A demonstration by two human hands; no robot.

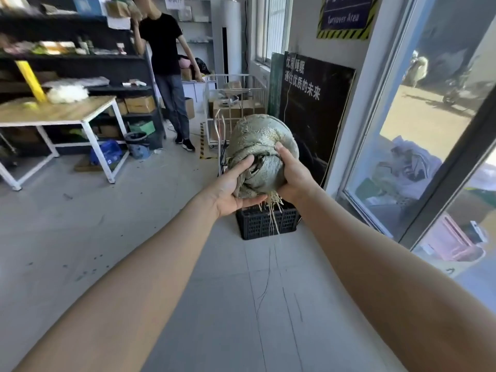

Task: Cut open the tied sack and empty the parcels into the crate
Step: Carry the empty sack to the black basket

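Observation:
A grey-green woven sack (259,140) is bunched into a ball and held up at arm's length, with frayed threads hanging from its lower edge. My left hand (233,187) grips its lower left side, thumb pressed into the folds. My right hand (291,174) grips its right side, thumb on top. Below and behind the sack a black perforated plastic crate (264,224) stands on the floor; its inside is hidden by the sack and my hands. No parcels are visible.
A person in black (167,73) stands by dark shelving at the back. A wooden-topped table (57,111) is at left, a wire cart with boxes (236,103) behind the sack, a black signboard (312,108) and a glass door (429,130) at right.

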